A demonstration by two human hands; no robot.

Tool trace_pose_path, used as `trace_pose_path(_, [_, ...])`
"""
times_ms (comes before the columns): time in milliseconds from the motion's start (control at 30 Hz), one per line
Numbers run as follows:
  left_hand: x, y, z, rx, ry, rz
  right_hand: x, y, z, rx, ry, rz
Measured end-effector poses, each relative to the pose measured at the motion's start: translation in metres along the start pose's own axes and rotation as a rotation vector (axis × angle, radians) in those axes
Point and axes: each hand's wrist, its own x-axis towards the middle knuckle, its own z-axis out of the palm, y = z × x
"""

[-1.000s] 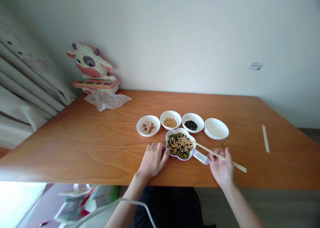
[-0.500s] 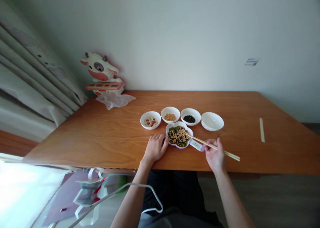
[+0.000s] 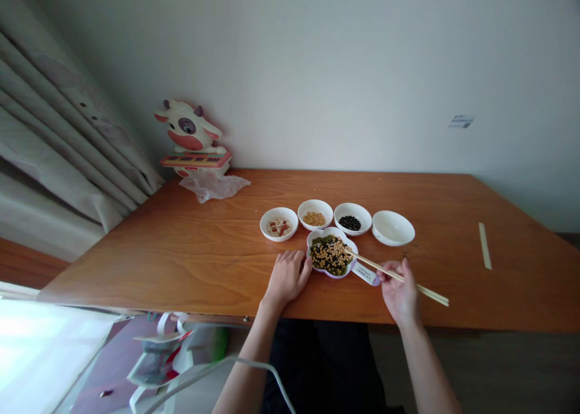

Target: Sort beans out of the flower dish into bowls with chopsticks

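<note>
My right hand (image 3: 399,294) holds a pair of wooden chopsticks (image 3: 426,292), their tips in a white flower-shaped dish (image 3: 339,275) with a labelled handle. Mixed beans (image 3: 330,254), tan, black and green, fill that dish. On the dish's left side, my left hand (image 3: 286,277) rests on the table with its thumb by the rim; whether it touches is unclear. Behind the dish stand white bowls: one with reddish and pale pieces (image 3: 279,226), one with yellow beans (image 3: 314,219), one with black beans (image 3: 349,222), and an empty bowl (image 3: 393,231) at the right.
A cow toy with a keyboard (image 3: 194,139) stands at the back left of the wooden table (image 3: 199,263), a crumpled plastic bag (image 3: 212,186) before it. Tape (image 3: 484,246) sticks to the right side. A white cable-like loop (image 3: 244,361) crosses below the table edge.
The whole view has shifted slightly, so the table appears lower and further right. The chopstick tips stay in the flower-shaped dish, and both hands keep about the same places beside it.
</note>
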Motion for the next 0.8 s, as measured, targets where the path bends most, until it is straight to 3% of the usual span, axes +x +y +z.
trace_pose_path(500, [0.004, -0.007, -0.005, -0.040, -0.020, 0.002, -0.006, -0.014, 0.005, -0.096, 0.097, 0.092])
trace_pose_path(800, [0.003, -0.006, -0.005, -0.062, -0.007, -0.002, -0.006, -0.017, 0.014, -0.178, 0.034, 0.029])
